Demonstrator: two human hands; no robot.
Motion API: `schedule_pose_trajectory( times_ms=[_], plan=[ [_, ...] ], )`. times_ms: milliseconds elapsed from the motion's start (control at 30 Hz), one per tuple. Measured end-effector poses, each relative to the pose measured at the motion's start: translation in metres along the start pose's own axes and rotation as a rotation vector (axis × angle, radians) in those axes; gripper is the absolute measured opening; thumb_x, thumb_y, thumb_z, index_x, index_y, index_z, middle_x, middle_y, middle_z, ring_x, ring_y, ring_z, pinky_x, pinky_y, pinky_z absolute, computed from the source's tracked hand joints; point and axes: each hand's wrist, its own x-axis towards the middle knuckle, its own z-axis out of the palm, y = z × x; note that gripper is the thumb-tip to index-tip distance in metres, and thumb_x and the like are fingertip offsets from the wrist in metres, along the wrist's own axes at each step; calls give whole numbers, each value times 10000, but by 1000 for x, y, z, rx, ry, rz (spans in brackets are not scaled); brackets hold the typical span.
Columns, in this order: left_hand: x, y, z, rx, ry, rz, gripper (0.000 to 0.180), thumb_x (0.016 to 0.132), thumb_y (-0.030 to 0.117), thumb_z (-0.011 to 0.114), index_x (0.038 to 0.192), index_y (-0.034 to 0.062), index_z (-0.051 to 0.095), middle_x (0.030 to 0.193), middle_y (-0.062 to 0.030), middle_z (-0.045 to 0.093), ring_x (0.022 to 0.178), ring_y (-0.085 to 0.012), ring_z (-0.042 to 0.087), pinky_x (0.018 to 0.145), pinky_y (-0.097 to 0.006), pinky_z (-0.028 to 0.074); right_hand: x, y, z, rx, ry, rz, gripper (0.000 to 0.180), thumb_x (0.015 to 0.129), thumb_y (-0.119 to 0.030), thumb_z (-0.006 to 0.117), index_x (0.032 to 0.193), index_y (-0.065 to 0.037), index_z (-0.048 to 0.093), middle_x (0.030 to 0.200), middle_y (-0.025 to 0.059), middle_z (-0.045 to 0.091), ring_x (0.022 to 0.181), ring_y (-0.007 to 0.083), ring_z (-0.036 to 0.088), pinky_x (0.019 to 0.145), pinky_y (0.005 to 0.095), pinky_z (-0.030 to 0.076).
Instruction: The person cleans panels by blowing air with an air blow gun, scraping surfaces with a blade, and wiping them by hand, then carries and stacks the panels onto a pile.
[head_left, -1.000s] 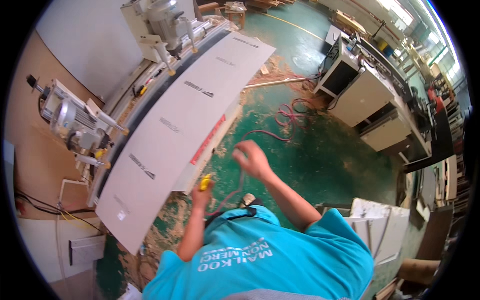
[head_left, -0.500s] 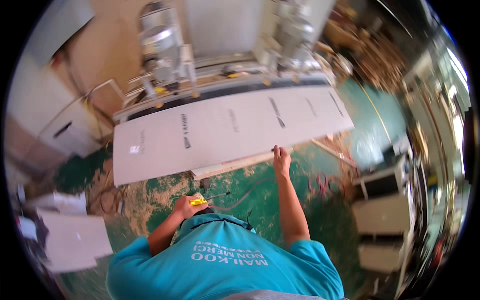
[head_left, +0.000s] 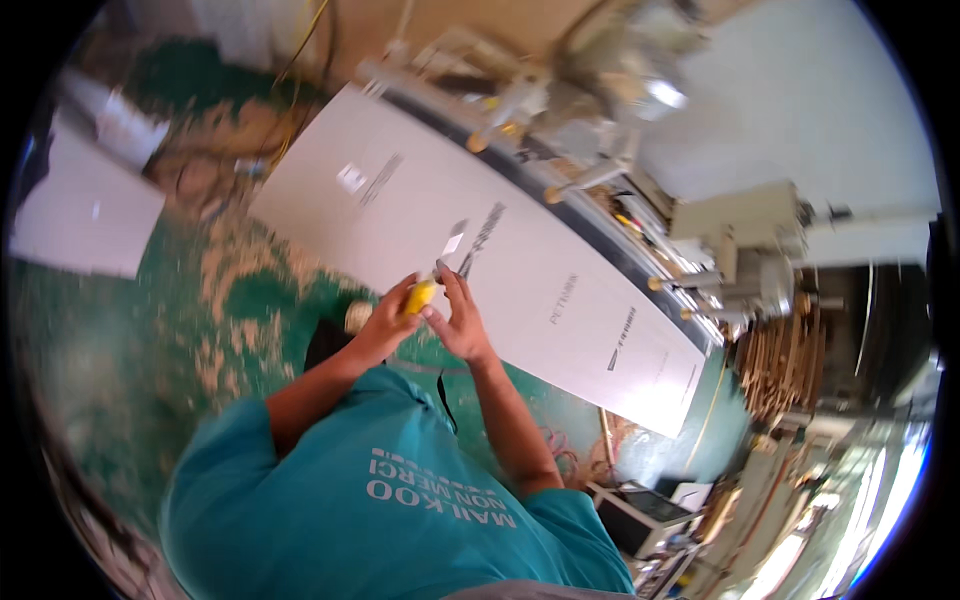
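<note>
My left hand (head_left: 388, 322) grips a small yellow-handled tool (head_left: 420, 297) just in front of my chest. My right hand (head_left: 460, 318) meets it from the other side, with its fingertips pinched on the tool's dark thin tip (head_left: 458, 268). Both hands hover over the near edge of a long white panel (head_left: 560, 300), which lies flat and carries a few grey printed marks. My teal shirt (head_left: 380, 490) fills the lower middle of the view.
Grey metal machines (head_left: 600, 90) with rails stand behind the panel. Sawdust covers the green floor (head_left: 120, 330). White boards (head_left: 80, 210) lie at the left. A stack of wood strips (head_left: 785, 370) and a small cabinet (head_left: 650, 510) are at the right.
My right hand has left the panel's edge and joined my left hand at the yellow tool. The view has swung, so the panel now runs diagonally.
</note>
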Motion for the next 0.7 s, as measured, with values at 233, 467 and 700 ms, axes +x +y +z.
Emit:
schedule_pose_trajectory(
  times_ms=[233,467,700],
  plan=[
    [108,-37,-96,719,-429,-159,455,861,254,644,1275,84,561,1359,-147,504,1224,-342,507,1015,-468,413,4,78,26,603,-133,455,541,996,-315,497,1386,21,329,1121,121,599,1048,185,573,897,328,440],
    [154,-86,-346,1502,1034,-328,424,965,471,405,1174,150,587,1091,-138,659,1008,-365,620,813,-509,491,-36,94,-42,472,-240,890,444,955,-315,566,1253,11,520,905,7,571,727,119,544,669,259,440],
    [165,-79,-351,1269,985,-607,489,979,531,298,945,144,594,899,-172,678,863,-439,620,718,-549,492,20,76,-49,409,-109,866,338,958,-225,544,1218,-10,546,824,21,627,740,83,546,672,232,438]
  ],
)
